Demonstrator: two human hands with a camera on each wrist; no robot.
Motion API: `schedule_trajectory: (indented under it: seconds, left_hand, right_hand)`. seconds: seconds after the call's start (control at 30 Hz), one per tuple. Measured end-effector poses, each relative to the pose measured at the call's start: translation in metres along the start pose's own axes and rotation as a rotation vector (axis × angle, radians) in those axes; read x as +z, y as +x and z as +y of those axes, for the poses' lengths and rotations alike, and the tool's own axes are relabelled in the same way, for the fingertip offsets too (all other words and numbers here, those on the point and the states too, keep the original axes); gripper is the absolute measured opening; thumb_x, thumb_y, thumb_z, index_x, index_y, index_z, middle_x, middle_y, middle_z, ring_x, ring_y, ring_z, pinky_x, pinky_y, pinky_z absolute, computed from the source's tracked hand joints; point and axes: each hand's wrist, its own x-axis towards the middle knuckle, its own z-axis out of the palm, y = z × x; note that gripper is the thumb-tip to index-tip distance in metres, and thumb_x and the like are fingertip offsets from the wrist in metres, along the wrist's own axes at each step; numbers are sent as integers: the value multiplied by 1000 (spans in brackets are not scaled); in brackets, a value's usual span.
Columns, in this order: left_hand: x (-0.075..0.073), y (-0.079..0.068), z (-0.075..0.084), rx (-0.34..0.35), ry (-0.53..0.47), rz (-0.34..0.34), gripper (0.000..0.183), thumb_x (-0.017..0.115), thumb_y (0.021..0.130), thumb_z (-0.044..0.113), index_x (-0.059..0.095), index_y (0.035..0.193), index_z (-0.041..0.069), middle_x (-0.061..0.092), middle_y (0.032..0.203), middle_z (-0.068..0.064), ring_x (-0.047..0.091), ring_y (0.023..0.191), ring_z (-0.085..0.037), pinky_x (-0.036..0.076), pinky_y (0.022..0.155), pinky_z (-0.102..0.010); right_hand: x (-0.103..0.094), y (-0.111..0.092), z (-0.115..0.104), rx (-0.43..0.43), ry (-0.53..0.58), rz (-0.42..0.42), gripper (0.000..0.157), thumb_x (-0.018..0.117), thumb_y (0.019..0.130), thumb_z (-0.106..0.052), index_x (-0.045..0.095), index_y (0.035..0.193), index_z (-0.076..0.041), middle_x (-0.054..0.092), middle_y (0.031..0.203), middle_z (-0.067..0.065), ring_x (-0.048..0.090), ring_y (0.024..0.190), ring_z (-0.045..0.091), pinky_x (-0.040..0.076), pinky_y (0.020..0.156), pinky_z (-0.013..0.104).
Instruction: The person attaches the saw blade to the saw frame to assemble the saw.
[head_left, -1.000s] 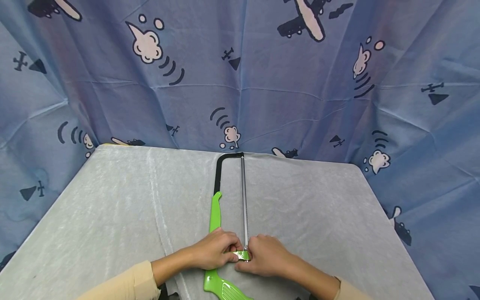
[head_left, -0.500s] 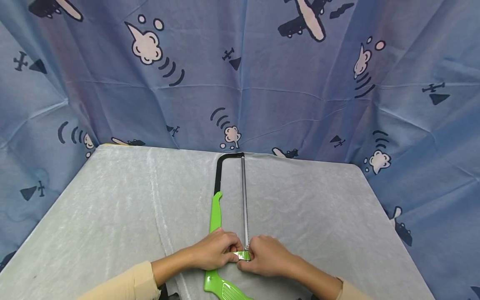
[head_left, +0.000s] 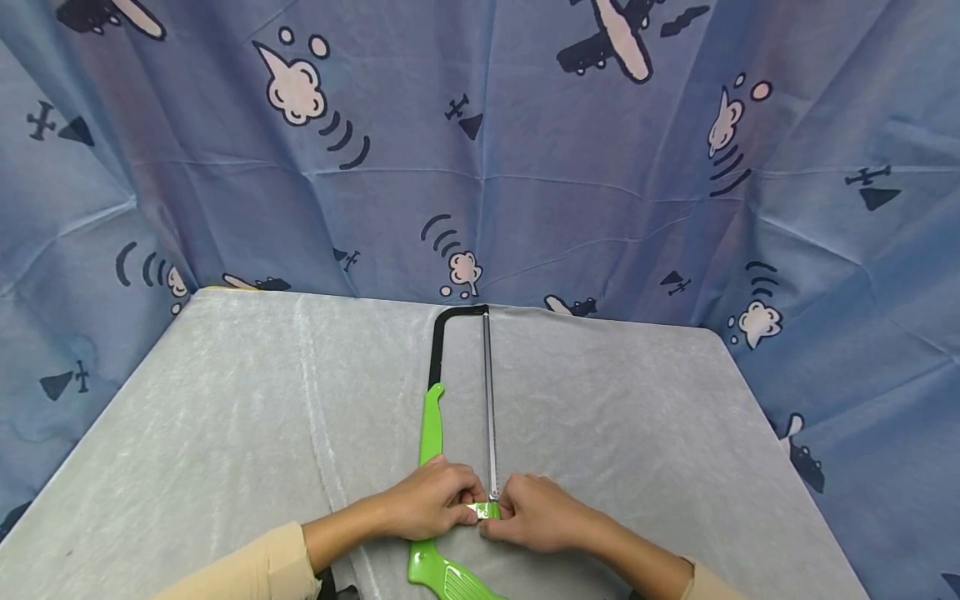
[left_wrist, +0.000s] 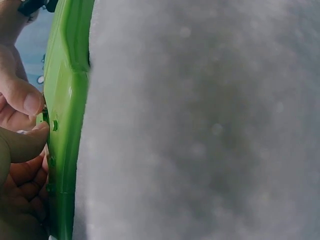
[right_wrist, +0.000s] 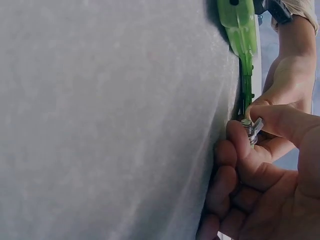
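A hacksaw (head_left: 432,425) lies flat on the cloth, its bright green grip (head_left: 450,577) nearest the person. Its black bow (head_left: 436,350) points toward the back edge. On the right side runs the thin blade (head_left: 490,400), along the saw's length. My left hand (head_left: 427,502) lies across the green frame and holds the short green bracket (head_left: 483,510) at the blade's near end. From the right, my right hand (head_left: 546,512) pinches a metal wing nut (right_wrist: 256,128) on a threaded bolt (right_wrist: 246,123) there, between thumb and curled index finger. The left wrist view shows the green handle (left_wrist: 67,100) close up.
A grey, plush cloth (head_left: 615,408) covers the table, with a crease running down its left side. Behind and to both sides hangs a blue curtain (head_left: 405,142) printed with planes and clouds. The bow's far end reaches the table's back edge.
My right hand's fingers have shifted slightly right at the wing nut, showing a little more of the bracket end. The left hand and hacksaw have stayed in place.
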Motion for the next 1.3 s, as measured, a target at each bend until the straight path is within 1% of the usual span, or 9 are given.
schedule_trajectory:
  seconds: [0.2,0.37,0.53,0.97,1.17,1.3]
  left_hand:
    - [0,0,-1,33,7,18,10,77,83,15,69,90,17,52,76,18,45,68,7,34,75,-17]
    - [-1,-1,0,34,5,14,10,76,83,15,69,90,17,53,76,18,46,68,6,34,76,-18]
    - [-1,-1,0,28,5,7,10,76,84,15,69,90,17,53,77,18,47,69,5,34,76,-18]
    - [-1,-1,-1,53,12,30,10,77,83,15,69,90,17,54,77,17,46,68,7,35,76,-17]
    - [-1,-1,1,32,8,16,11,77,83,14,69,90,17,54,77,17,46,69,6,34,76,-18]
    - [-1,0,2,20,11,6,11,76,83,15,69,90,17,54,77,18,45,69,7,34,76,-17]
  right_hand:
    - [0,0,3,-7,15,-9,47,74,82,-31,43,48,-21,33,42,-19,24,39,-6,21,40,18]
    - [0,0,3,-16,34,-23,46,73,83,-30,45,48,-20,34,43,-19,24,39,-7,20,40,18]
    - [0,0,5,-2,56,-40,45,72,84,-29,45,49,-20,35,43,-18,25,39,-6,20,40,17]
    - [-2,0,7,-20,78,-76,43,69,84,-24,44,50,-18,34,43,-18,24,39,-6,20,40,17]
    - [-3,0,8,-24,84,-94,42,68,85,-23,46,51,-18,35,44,-17,25,39,-6,21,41,18]
    - [-3,0,8,-21,85,-107,42,67,86,-22,44,51,-19,34,44,-17,23,39,-6,20,41,18]
